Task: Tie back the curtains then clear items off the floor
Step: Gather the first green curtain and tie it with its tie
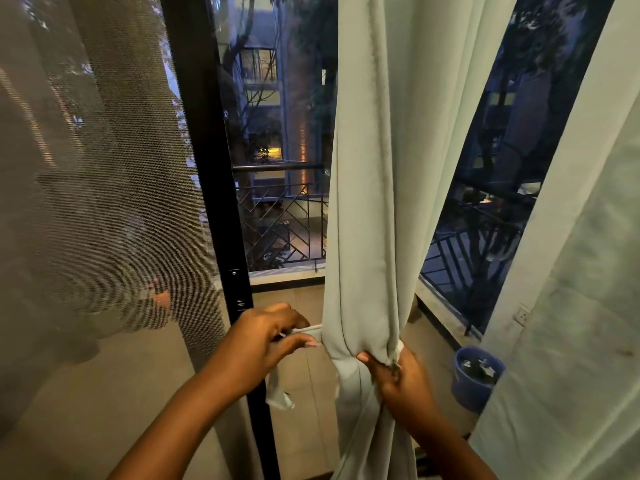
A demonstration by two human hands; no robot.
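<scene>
A pale green curtain hangs gathered in the middle of the head view, cinched near its lower part. My left hand pinches a white tie strip that runs to the curtain's left edge; the strip's loose end dangles below that hand. My right hand grips the bunched curtain at the cinched spot from the right. A second pale curtain hangs at the far right.
A mesh screen covers the left side, next to a black door frame. Through the glass is a balcony with a metal railing. A blue bucket stands on the floor at the right.
</scene>
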